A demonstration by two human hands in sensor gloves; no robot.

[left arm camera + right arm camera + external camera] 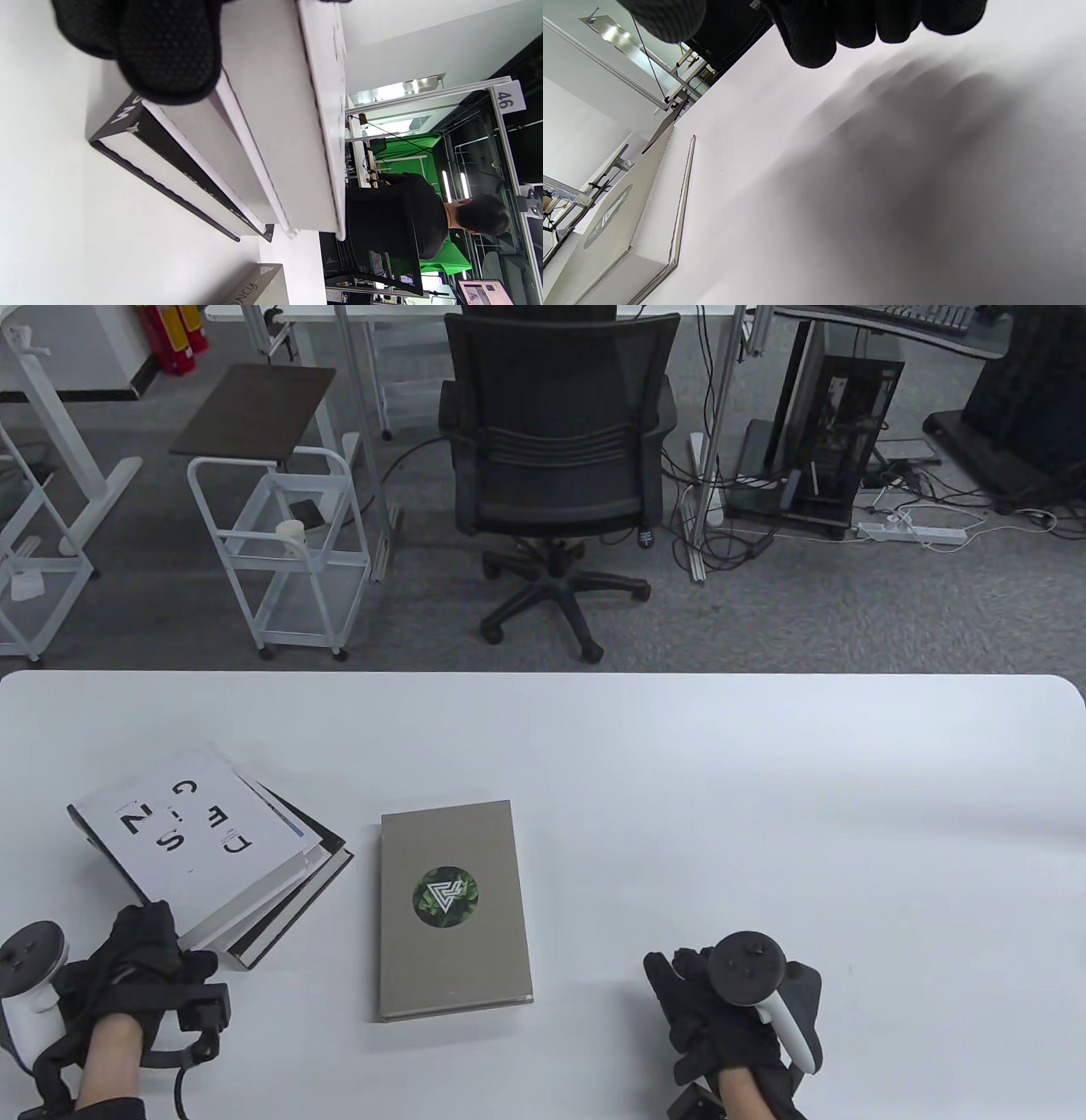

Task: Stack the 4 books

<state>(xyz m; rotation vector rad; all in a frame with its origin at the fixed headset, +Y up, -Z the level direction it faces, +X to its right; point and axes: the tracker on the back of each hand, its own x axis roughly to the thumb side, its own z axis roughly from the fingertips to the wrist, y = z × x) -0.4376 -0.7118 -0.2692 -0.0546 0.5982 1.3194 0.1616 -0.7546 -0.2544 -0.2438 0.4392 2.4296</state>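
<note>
A white book with black letters point(195, 840) tops a skewed stack at the left of the table point(679, 780). A black-edged book point(288, 899) lies at the stack's bottom. The left wrist view shows three books in it, the black one point(169, 169) lowest. A grey book with a round green emblem point(450, 899) lies flat by itself to the stack's right, and shows in the right wrist view point(615, 220). My left hand point(144, 959) holds the stack's near corner, its fingers point(169, 55) against the page edges. My right hand point(721, 1001) rests empty on the table, right of the grey book.
A black office chair point(551, 475) and a white wire cart point(280, 551) stand on the floor beyond the table's far edge. The grey book's corner shows in the left wrist view point(258, 288).
</note>
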